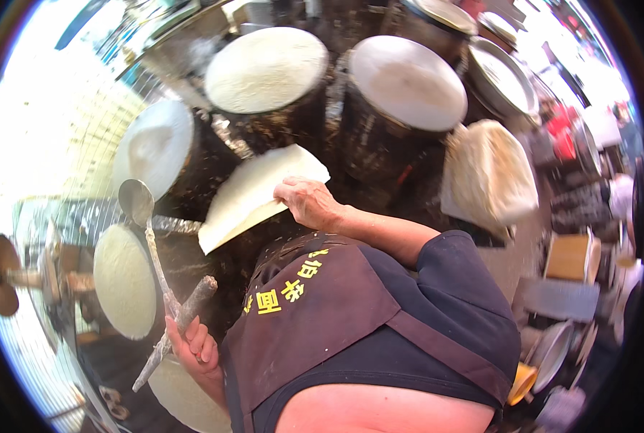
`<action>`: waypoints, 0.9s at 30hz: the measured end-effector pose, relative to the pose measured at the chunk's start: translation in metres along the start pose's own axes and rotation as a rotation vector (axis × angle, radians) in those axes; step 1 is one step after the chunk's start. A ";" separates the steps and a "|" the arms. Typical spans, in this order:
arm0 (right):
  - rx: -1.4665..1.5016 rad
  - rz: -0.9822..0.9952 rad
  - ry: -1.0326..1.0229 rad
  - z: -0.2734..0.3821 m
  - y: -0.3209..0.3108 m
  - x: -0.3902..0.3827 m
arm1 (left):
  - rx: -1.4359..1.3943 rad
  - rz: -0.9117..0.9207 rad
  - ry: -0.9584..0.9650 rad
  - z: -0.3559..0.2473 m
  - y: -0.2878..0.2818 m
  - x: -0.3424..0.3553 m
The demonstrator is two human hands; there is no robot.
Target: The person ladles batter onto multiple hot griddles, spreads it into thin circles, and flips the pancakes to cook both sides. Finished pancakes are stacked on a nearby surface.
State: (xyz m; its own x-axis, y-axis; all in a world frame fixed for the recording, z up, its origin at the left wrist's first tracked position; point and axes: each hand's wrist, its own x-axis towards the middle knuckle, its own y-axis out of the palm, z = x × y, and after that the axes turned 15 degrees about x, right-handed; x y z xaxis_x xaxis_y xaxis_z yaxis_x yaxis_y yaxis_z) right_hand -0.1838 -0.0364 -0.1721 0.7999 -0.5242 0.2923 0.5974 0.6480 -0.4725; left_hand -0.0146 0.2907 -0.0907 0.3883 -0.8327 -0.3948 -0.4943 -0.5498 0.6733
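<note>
My right hand (313,202) is closed on the edge of a folded, half-round thin pancake (246,189), pale and floppy. The pancake hangs in front of my apron, between me and the round griddles. In my left hand (196,345), at the lower left, the fingers wrap round two things at once. One is a long-handled metal ladle (137,202), its bowl pointing up and its handle caked with batter. Crossing it is a batter-crusted stick (198,297). Near the left hand is a griddle with a pale sheet (124,283) on it.
Dark drum stoves stand in an arc around me, topped with a far-left griddle (156,148), a middle griddle (268,71) and a right griddle (408,83), all whitish. A cloth-covered bundle (489,173) sits at the right. A fan (6,274) stands at far left.
</note>
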 end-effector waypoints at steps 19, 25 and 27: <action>0.373 -1.228 0.541 0.040 -0.323 -0.278 | 0.273 0.086 -0.191 0.018 0.107 -0.007; 0.869 -1.561 0.424 -0.066 -0.445 -0.463 | 0.241 0.125 -0.188 0.076 0.182 -0.001; 0.914 -1.666 0.417 -0.100 -0.449 -0.501 | 0.203 0.112 -0.205 0.084 0.203 -0.013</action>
State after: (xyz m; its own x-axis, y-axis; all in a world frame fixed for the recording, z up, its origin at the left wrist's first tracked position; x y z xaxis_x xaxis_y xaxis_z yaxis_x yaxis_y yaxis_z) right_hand -0.8585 -0.1196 -0.1900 -0.4894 -0.8072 -0.3300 0.5772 -0.5835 0.5713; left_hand -0.1855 0.1839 -0.0015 0.1684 -0.8734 -0.4569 -0.6782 -0.4391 0.5893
